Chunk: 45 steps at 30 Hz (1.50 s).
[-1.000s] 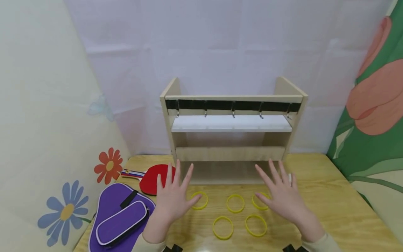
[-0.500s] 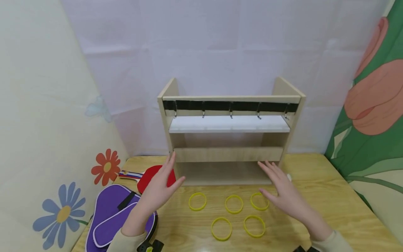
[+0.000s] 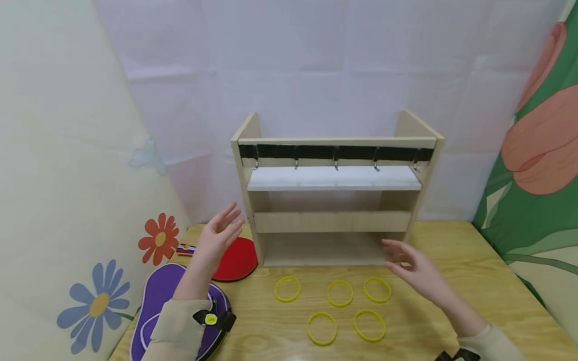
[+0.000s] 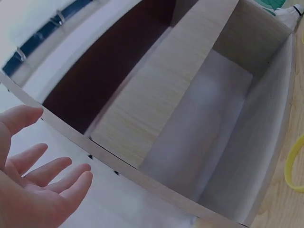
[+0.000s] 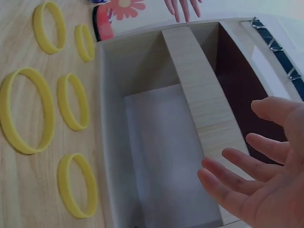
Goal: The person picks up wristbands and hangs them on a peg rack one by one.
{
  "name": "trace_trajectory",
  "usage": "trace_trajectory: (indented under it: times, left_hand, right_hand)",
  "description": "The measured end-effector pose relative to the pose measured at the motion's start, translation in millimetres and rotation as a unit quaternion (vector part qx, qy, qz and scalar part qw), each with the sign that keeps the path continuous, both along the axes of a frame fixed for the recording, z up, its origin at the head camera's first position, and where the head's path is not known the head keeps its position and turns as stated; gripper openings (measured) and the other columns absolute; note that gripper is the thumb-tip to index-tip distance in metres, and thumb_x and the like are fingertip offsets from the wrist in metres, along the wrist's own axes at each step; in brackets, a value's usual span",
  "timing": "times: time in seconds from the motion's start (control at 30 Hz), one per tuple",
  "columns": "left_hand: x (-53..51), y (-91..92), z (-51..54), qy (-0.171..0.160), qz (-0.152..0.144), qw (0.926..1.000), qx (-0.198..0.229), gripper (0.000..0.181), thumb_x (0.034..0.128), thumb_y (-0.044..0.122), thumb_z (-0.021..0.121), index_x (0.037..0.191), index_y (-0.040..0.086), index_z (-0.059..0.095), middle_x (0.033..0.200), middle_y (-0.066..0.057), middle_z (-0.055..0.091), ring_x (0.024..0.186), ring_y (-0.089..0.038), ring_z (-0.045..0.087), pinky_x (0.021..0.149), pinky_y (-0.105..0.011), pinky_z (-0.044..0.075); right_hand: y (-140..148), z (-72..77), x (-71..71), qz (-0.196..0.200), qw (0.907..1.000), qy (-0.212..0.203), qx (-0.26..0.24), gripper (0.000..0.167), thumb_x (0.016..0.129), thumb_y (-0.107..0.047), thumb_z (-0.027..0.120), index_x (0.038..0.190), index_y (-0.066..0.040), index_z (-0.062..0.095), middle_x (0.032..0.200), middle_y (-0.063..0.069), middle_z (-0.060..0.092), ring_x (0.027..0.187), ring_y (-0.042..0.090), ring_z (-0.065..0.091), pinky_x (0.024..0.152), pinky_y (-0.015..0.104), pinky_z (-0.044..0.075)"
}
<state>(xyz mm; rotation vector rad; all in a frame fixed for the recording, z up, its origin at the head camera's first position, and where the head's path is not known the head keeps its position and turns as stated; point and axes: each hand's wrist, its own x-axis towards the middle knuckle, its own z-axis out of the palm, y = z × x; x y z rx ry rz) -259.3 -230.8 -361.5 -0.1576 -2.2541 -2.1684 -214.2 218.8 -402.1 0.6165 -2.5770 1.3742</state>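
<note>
– So, failure modes, biggest first?
– Desk (image 3: 474,263): crowded on the left. Shelf unit (image 3: 331,222) stands on it, no fixing visible. A knock could skid it.
– Purple case (image 3: 164,281)?
– Left sleeve (image 3: 176,323) overlaps it in the head view. If that arm's low, its wrist strap (image 3: 225,321) could drag the case. Can't judge the gap.
– Red paddle (image 3: 237,260)?
– Right by the unit's left foot, can't tell if touching. Shove one, maybe shift both.
– Hands?
– Left hand (image 3: 215,240) up by the unit's left side, right hand (image 3: 417,268) near its front right. Both empty, fingers loosely bent. Uneven contact could twist the unit.
– Yellow rings (image 5: 5,109)?
– Five, lying on the desk in front of the unit. Thin, low: poor purchase, could skate if brushed.
– Hooks (image 3: 336,159)?
– Narrow, jutting. Could snag a cuff.
</note>
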Motion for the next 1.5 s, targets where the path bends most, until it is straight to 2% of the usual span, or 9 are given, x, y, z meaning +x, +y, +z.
trace_trajectory:
  times: [0.1, 0.23, 0.43, 0.5, 0.67, 0.83, 1.07, 1.23, 1.5]
  left_hand:
    - [-11.6, 2.7, -5.8, -0.015, 0.011, 0.9986, 0.050, 0.064, 0.1020, 0.018, 0.054, 0.158, 0.017, 0.024, 0.163, -0.010, 0.026, 0.148, -0.027, 0.032, 0.116, -0.032, 0.033]
    - [-24.0, 8.6, -10.3, -0.030, 0.024, 0.9960, 0.081, 0.063, 0.1017, 0.015, 0.054, 0.158, 0.014, 0.025, 0.163, -0.011, 0.026, 0.147, -0.026, 0.034, 0.119, -0.033, 0.029]
    - [-35.5, 16.0, -12.5, -0.033, 0.030, 0.9946, 0.094, 0.062, 0.1016, 0.009, 0.051, 0.157, 0.009, 0.024, 0.163, -0.015, 0.025, 0.147, -0.027, 0.032, 0.121, -0.036, 0.026]
    - [-38.2, 17.2, -13.3, -0.039, 0.036, 0.9941, 0.095, 0.062, 0.1015, 0.008, 0.051, 0.157, 0.009, 0.024, 0.163, -0.016, 0.024, 0.147, -0.027, 0.033, 0.121, -0.036, 0.026]
    - [-47.3, 18.7, -17.5, -0.054, 0.035, 0.9922, 0.106, 0.065, 0.1017, 0.009, 0.052, 0.158, 0.010, 0.020, 0.164, -0.017, 0.020, 0.147, -0.027, 0.032, 0.121, -0.035, 0.026]
    - [-56.7, 21.6, -23.2, -0.066, 0.025, 0.9889, 0.130, 0.069, 0.1006, 0.009, 0.053, 0.159, 0.011, 0.018, 0.164, -0.016, 0.019, 0.148, -0.028, 0.029, 0.123, -0.038, 0.023]
    - [-62.9, 26.5, -26.8, -0.080, 0.031, 0.9884, 0.126, 0.069, 0.0991, 0.013, 0.058, 0.158, 0.013, 0.022, 0.163, -0.014, 0.023, 0.147, -0.029, 0.029, 0.123, -0.045, 0.024]
    - [-64.3, 28.2, -27.8, -0.085, 0.031, 0.9889, 0.118, 0.068, 0.0996, 0.016, 0.057, 0.158, 0.015, 0.023, 0.162, -0.014, 0.024, 0.145, -0.029, 0.029, 0.122, -0.047, 0.025]
    - [-63.5, 27.7, -32.2, -0.072, 0.015, 0.9900, 0.120, 0.061, 0.1013, 0.016, 0.054, 0.156, 0.012, 0.029, 0.160, -0.014, 0.027, 0.135, -0.021, 0.036, 0.120, -0.046, 0.026]
  right_hand:
    - [3.7, -6.7, -2.3, 0.001, 0.9995, -0.032, 0.000, 0.047, 0.095, -0.011, 0.064, 0.139, -0.002, 0.052, 0.127, 0.024, 0.062, 0.102, 0.028, 0.068, 0.079, 0.023, 0.056]
    - [7.9, -14.0, -6.0, -0.003, 0.9990, -0.044, -0.010, 0.045, 0.096, -0.012, 0.063, 0.137, 0.001, 0.052, 0.124, 0.026, 0.063, 0.099, 0.033, 0.068, 0.076, 0.025, 0.057]
    - [13.9, -22.7, -12.9, 0.002, 0.9967, -0.073, -0.034, 0.045, 0.097, -0.010, 0.062, 0.137, 0.006, 0.050, 0.122, 0.031, 0.061, 0.091, 0.011, 0.069, 0.075, 0.035, 0.060]
    - [15.5, -26.3, -15.8, 0.003, 0.9952, -0.090, -0.039, 0.046, 0.097, -0.011, 0.061, 0.138, 0.006, 0.049, 0.123, 0.032, 0.060, 0.093, 0.014, 0.069, 0.075, 0.035, 0.060]
    - [20.2, -38.5, -24.3, 0.010, 0.9925, -0.112, -0.049, 0.047, 0.097, -0.007, 0.060, 0.137, 0.012, 0.046, 0.124, 0.037, 0.057, 0.100, 0.038, 0.068, 0.075, 0.037, 0.061]
    - [24.3, -53.8, -31.6, 0.003, 0.9925, -0.115, -0.041, 0.048, 0.093, 0.000, 0.061, 0.135, 0.015, 0.046, 0.116, 0.037, 0.060, 0.094, 0.039, 0.069, 0.071, 0.035, 0.061]
    - [26.6, -70.9, -36.3, -0.020, 0.9911, -0.131, -0.010, 0.044, 0.090, -0.002, 0.065, 0.130, 0.012, 0.052, 0.108, 0.031, 0.065, 0.085, 0.029, 0.070, 0.065, 0.029, 0.060]
    - [26.8, -80.1, -36.8, -0.016, 0.9888, -0.148, -0.007, 0.044, 0.089, -0.002, 0.067, 0.128, 0.012, 0.054, 0.102, 0.026, 0.067, 0.076, 0.019, 0.068, 0.058, 0.028, 0.058]
    - [27.4, -91.5, -38.9, 0.006, 0.9878, -0.155, 0.011, 0.039, 0.089, -0.001, 0.066, 0.122, 0.017, 0.056, 0.093, 0.022, 0.069, 0.069, 0.018, 0.067, 0.054, 0.028, 0.057]
